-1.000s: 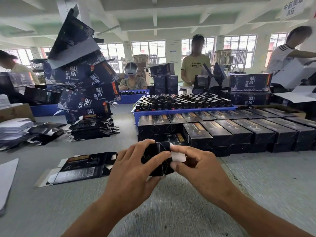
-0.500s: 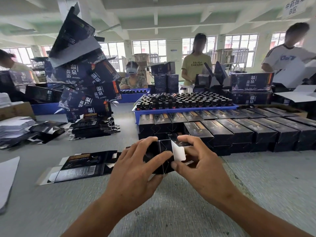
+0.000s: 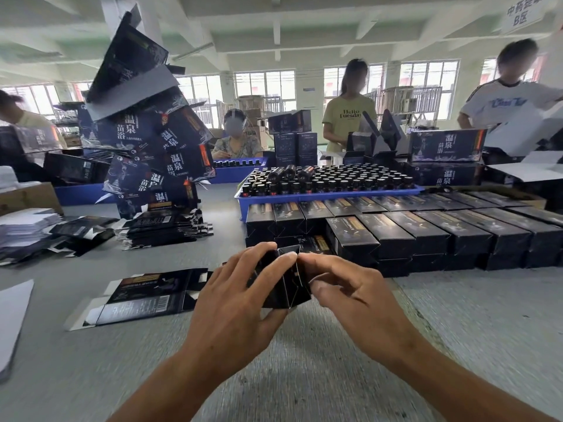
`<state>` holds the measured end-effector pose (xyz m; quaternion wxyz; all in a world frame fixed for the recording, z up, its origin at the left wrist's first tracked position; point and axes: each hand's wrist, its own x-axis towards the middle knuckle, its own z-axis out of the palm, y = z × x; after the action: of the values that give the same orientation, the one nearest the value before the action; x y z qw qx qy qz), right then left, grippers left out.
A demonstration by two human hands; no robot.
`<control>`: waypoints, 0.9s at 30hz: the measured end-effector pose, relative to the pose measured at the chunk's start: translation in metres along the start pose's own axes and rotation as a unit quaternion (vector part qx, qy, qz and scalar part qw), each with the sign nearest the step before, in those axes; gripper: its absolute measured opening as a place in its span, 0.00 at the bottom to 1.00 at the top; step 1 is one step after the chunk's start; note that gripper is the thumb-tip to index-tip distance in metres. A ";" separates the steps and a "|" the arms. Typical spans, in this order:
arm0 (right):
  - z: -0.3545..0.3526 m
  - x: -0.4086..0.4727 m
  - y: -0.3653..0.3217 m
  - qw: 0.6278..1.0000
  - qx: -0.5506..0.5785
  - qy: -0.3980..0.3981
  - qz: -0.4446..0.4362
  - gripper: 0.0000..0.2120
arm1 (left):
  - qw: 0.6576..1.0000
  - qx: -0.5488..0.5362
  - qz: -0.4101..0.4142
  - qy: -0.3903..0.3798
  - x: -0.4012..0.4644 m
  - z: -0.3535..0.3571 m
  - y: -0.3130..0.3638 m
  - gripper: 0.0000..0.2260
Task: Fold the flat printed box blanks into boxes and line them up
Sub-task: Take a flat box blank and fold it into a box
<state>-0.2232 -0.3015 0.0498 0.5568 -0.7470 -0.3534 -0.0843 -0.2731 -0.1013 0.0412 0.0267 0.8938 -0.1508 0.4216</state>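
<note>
A small black printed box is held end-on just above the grey table, its near end flaps folded in. My left hand wraps its left side with the thumb across the end. My right hand presses the end flap from the right with thumb and fingertips. A flat printed box blank lies on the table to the left. Folded black boxes stand lined up in stacked rows behind my hands, running to the right.
A pile of flat blanks sits at left, below a leaning tower of larger dark cartons. A blue tray of small bottles stands behind the rows. Three people work across the table. White sheets lie at far left.
The white flap that stood up at the box's end half a second ago is now tucked in. Both hands have closed together on the box end.
</note>
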 end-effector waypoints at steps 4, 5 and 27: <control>0.003 0.002 0.000 0.999 0.004 0.039 0.028 0.10 | 1.000 -0.018 0.007 0.012 0.001 0.001 0.006 0.40; 0.003 0.002 0.000 0.998 0.011 0.042 0.038 0.10 | 1.000 -0.018 0.007 0.013 0.000 0.002 0.007 0.41; 0.000 0.002 -0.009 0.997 0.043 0.035 0.058 0.05 | 1.000 -0.019 -0.005 0.018 0.000 0.004 0.010 0.40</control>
<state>-0.2269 -0.2997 0.0577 0.6042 -0.7383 -0.2932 -0.0624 -0.2731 -0.1112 0.0378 0.0485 0.8861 -0.1537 0.4345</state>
